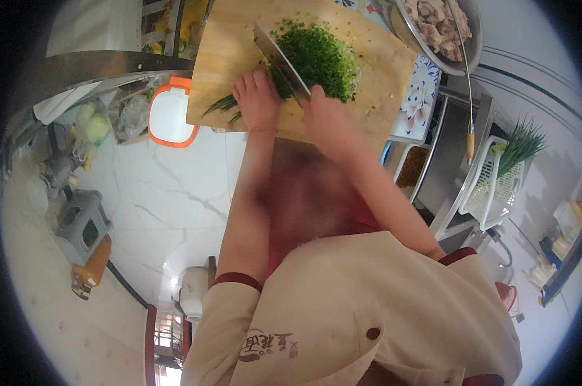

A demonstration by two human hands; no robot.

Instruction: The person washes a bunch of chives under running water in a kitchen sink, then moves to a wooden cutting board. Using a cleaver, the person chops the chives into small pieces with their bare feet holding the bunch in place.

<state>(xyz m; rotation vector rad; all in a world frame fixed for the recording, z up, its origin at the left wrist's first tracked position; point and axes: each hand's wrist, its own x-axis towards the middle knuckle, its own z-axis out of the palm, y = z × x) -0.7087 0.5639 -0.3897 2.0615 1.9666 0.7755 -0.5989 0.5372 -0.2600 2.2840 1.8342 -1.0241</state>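
My right hand (325,116) is closed around the handle of a cleaver (282,62), whose broad blade slants up and left over a wooden cutting board (218,53). Against the blade's right side lies a heap of finely chopped green onions (320,58), dark green with paler bits at its right edge. My left hand (258,99) presses uncut green onion stalks (222,104) onto the board, fingers just left of the blade. Stalk ends stick out to the left of that hand. The handle is mostly hidden in my right fist.
At the upper right stands a metal pot (472,41) of meat pieces, with a long wooden-handled utensil (470,144) across it. A white basket (488,193) holds more green onions (522,144). An orange-rimmed white bin (170,116) sits left of the board. A grey stool (81,227) is farther left.
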